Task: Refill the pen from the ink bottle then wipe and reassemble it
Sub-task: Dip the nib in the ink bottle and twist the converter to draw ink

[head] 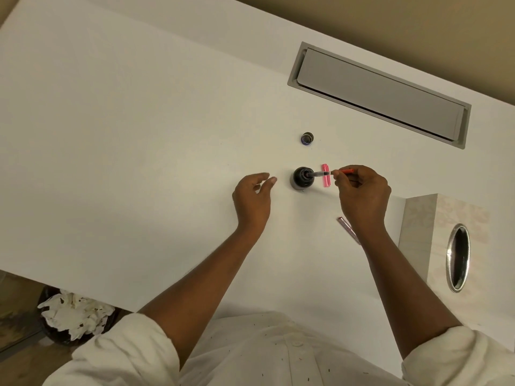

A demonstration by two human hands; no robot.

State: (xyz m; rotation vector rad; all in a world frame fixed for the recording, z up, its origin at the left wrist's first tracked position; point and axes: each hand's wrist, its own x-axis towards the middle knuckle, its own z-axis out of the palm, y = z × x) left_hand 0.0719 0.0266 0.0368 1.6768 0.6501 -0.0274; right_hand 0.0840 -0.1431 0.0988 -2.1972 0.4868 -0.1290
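White rolled-back sleeves leave both forearms bare, sensible around open ink. Low on the left, below the edge of the surface, a bin holds crumpled white tissue. Nearer the work, a glittery pink tube, probably the pen's barrel, lies on the surface beside the right wrist, parked out of the way until reassembly. A tissue box stands at the right, within reach for the wipe to come. The right hand pinches the stripped pen near its orange rear end, holding it nearly level with its front end in the mouth of the ink bottle; this looks like the filling step. The left hand hangs released just left of the bottle, fingers loosely bent and gripping nothing, likely ready to steady it against tipping. Just behind the pen lies a bright pink piece, perhaps the cap. Farther off sits the bottle's lid, well apart from the bottle. Beyond that, a grey flap is set into the surface.
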